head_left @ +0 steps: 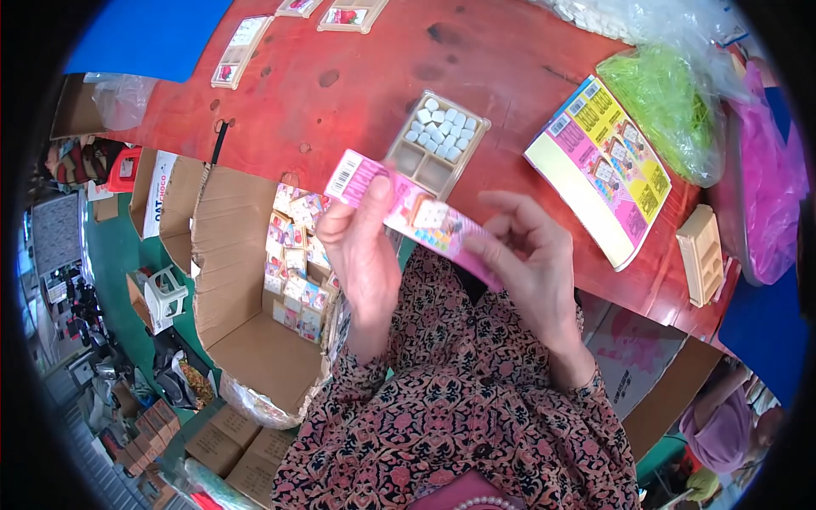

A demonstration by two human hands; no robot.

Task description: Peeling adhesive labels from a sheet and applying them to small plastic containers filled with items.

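A: Where is the flat pink printed cardboard sleeve [414, 214]?

B: Held up above the lap, slanting between both hands. The left hand [361, 255] pinches its upper end; the right hand [531, 263] grips the lower end with fingers curled.

A: Which step, would you say?

B: Opening the sleeve, I judge. Just beyond it on the red wooden table [357, 76] sits the beige plastic compartment tray [437, 142], 1 section full of white pieces. Next, the sleeve likely has to be squared open and lined up with that tray.

A: Anything else nearby?

B: A brown cardboard box [255, 331] of finished packs at the left.
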